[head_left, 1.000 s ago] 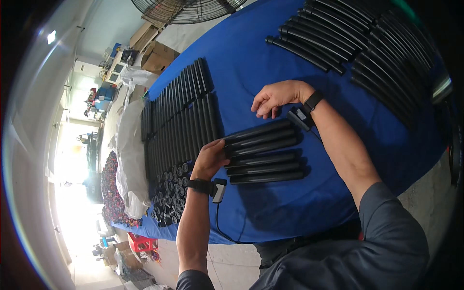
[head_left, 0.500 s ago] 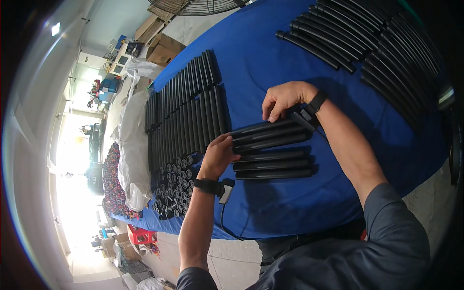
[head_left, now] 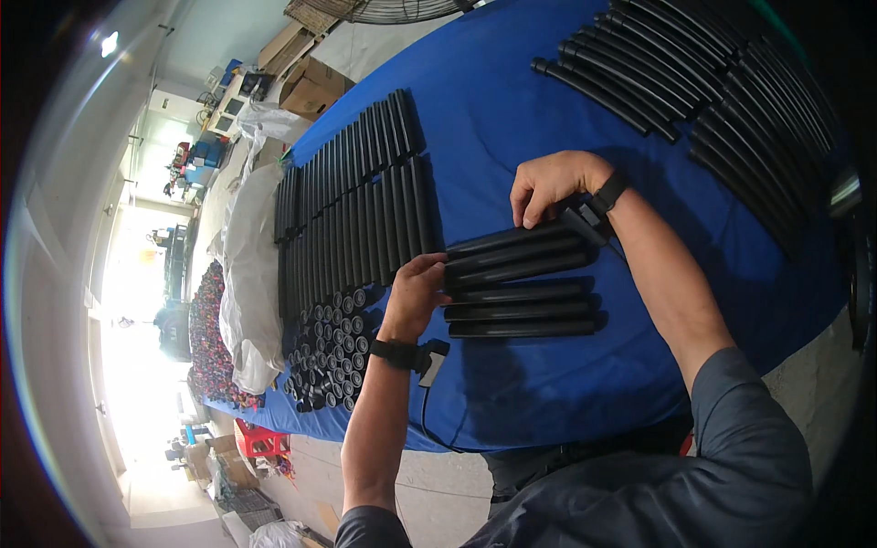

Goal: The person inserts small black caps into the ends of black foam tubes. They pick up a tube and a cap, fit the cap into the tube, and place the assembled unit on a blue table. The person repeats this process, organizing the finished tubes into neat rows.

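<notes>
Between left hand (head_left: 415,294), at their left ends, and right hand (head_left: 561,183), black tubes (head_left: 523,254) are lying left-to-right; whether either grip is clamping, I cannot tell.

My left hand (head_left: 417,294) hides the left ends of some tubes (head_left: 525,263); the far fan (head_left: 402,13) is cut off from my view

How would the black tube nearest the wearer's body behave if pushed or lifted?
The black tube may well roll: it looks round, and bare blue cloth lies in front. Probably stiff, since it lies straight with no kink. Perhaps slightly slippery, given its faint sheen. Weight: can't tell.
</notes>
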`<state>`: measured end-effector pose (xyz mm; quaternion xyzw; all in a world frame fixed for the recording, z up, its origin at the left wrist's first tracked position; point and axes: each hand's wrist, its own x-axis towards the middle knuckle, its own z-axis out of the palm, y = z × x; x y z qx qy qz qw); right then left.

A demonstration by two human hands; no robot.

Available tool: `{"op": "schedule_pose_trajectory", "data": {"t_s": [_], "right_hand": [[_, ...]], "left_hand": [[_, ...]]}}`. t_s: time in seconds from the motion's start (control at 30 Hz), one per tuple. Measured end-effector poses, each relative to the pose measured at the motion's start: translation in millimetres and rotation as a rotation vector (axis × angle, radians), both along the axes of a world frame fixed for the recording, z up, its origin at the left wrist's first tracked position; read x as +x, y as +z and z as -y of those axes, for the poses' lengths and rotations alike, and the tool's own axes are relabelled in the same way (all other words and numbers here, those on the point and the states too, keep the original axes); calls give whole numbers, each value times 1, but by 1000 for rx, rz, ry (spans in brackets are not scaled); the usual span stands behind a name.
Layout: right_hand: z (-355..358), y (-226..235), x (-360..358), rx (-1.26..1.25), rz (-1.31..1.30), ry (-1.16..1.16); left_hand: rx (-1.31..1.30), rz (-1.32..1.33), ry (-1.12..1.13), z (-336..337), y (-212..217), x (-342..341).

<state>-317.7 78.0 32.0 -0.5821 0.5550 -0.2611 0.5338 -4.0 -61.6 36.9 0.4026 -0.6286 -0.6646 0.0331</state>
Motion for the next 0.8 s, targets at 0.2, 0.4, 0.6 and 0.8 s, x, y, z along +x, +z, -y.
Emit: {"op": "schedule_pose_trajectory", "data": {"t_s": [0.2, 0.4, 0.6, 0.8], "right_hand": [[0, -1, -1, 19, 8, -28], [-1, 2, 0, 22, 8, -41], [-2, 1, 1, 22, 9, -40], [0, -1, 1, 25, -2, -32]], "left_hand": [[125, -36, 54, 4, 4, 3], [-137, 45, -15, -16, 24, -1], [-812, 285, -219, -28, 31, -2], [-1316, -17, -799, -108, 31, 4]]}}
